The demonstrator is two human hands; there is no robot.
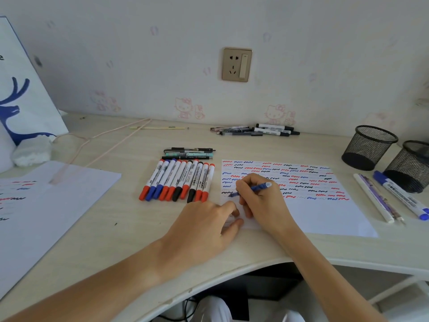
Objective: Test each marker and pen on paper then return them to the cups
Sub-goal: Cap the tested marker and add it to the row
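A home bedroom study desk point(130, 228), judging by cartoon-cat wallpaper point(185, 108) and wall socket point(236, 64).

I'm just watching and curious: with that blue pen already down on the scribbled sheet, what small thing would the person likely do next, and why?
Probably draw a short squiggle. The right hand grips the blue pen with its tip on the paper, at the left end of the lowest row of marks, while the left hand steadies the sheet's corner. Both mesh cups look empty.

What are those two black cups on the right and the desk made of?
The two black cups look like metal wire mesh with a matt black finish: the weave lets light through the walls. The desk looks like pale laminate board with a printed wood grain and a smooth rounded white edge, though solid wood can't be ruled out.
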